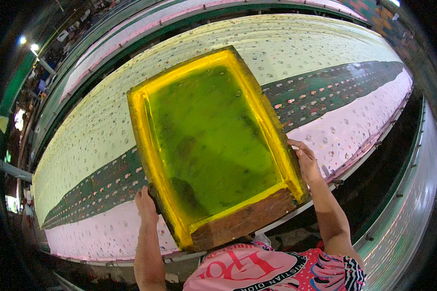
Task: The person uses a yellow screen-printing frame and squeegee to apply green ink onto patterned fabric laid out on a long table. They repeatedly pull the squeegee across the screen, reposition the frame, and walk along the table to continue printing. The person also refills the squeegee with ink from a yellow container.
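Between my hands is a large screen printing frame (pixel 213 140), its mesh green and smeared with yellow ink along the inner edges. My left hand (pixel 146 203) grips the frame's left side near the lower corner. On the opposite side, my right hand (pixel 304 160) is closed on the right edge, thumb and fingers at the rim. The frame is tilted over a long printing table and hides its middle part. Beneath it lie a pale yellow printed cloth (pixel 97 140) and a pink printed cloth (pixel 344 133).
A dark green strip of table (pixel 325 92) with rows of small printed marks runs between the two cloths. Another long table (pixel 398 208) stands at the right, past a dark gap. More cloth-covered tables (pixel 126 34) lie at the back. Lamps (pixel 34 47) shine at the far left.
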Demonstrator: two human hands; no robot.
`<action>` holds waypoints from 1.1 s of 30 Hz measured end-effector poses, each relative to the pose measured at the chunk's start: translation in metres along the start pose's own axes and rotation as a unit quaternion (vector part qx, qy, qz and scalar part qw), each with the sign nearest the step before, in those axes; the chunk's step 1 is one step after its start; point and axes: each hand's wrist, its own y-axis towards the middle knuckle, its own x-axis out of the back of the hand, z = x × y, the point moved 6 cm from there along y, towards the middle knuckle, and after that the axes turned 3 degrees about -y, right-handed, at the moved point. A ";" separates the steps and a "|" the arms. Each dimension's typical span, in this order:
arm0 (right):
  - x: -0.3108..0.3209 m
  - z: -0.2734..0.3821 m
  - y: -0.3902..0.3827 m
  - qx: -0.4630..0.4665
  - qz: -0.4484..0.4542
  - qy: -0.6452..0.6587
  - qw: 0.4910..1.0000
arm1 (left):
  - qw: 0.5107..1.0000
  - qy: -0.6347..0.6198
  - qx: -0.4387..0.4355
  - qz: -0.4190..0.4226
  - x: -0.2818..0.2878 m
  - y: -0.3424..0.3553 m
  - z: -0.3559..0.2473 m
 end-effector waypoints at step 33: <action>-0.247 0.064 -0.147 0.088 0.364 -0.628 0.682 | 0.980 0.115 -0.158 0.035 -0.003 0.024 0.016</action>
